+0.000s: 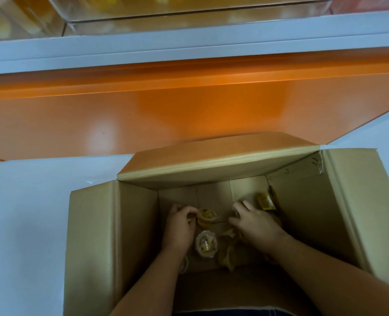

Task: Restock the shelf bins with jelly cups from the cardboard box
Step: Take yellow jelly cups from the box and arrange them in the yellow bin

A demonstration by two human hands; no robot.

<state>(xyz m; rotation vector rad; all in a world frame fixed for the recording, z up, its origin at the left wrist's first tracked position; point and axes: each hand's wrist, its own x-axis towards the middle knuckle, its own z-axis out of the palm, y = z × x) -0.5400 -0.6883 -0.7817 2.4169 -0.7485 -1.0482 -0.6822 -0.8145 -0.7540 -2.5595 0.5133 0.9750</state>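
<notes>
An open cardboard box (91,236) stands on the floor below me, with several yellow jelly cups lying on its bottom. Both my arms reach down into it. My left hand (179,226) has its fingers curled round a jelly cup (206,216) at the box's middle. My right hand (255,221) lies spread over a heap of cups on the right, its fingers curled onto them. Another cup (206,245) sits lid up between my wrists. More cups (265,200) lie beyond my right hand, by the right wall.
An orange shelf base (189,106) runs across in front of the box. Above it a white shelf edge (189,42) carries a clear plastic bin (189,17) with yellow goods inside. Pale floor (29,213) lies to the left of the box.
</notes>
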